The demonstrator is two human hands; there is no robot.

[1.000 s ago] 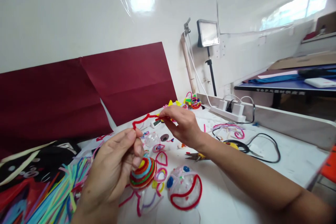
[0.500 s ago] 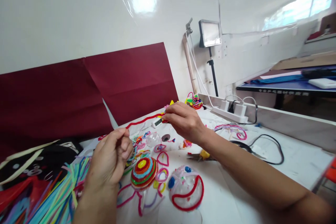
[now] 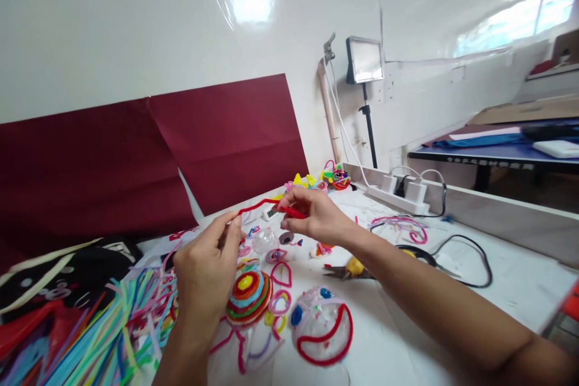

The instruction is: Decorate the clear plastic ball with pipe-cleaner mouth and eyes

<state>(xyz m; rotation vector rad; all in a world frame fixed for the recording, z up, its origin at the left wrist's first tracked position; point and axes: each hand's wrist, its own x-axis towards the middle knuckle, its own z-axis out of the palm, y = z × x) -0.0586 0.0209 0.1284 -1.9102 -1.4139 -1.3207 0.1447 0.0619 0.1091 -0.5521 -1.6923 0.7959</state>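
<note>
A fuzzy red pipe cleaner [image 3: 259, 204] spans the gap between my two hands above the table. My left hand [image 3: 210, 259] pinches its left end between thumb and fingertips. Its other end is in my right hand [image 3: 312, 211], where a short red length shows under the curled fingers. Below them lies a dome wound in coloured pipe cleaner rings [image 3: 248, 297], partly behind my left hand. To its right sits a clear plastic dome [image 3: 316, 325] with blue spots and a red pipe cleaner outline. Small pipe cleaner loops [image 3: 281, 300] lie between the two domes.
Yellow-handled pliers [image 3: 350, 268] and a black cable [image 3: 486, 265] lie on the right. Loose pipe cleaners [image 3: 113, 319] heap at the left beside a black bag [image 3: 67, 277]. A power strip [image 3: 398, 199] and finished colourful figures [image 3: 339, 177] stand at the back.
My left hand has moved right and slightly up, closer to my right hand. The red pipe cleaner's visible span is shorter, and part of it now shows beneath my right fingers.
</note>
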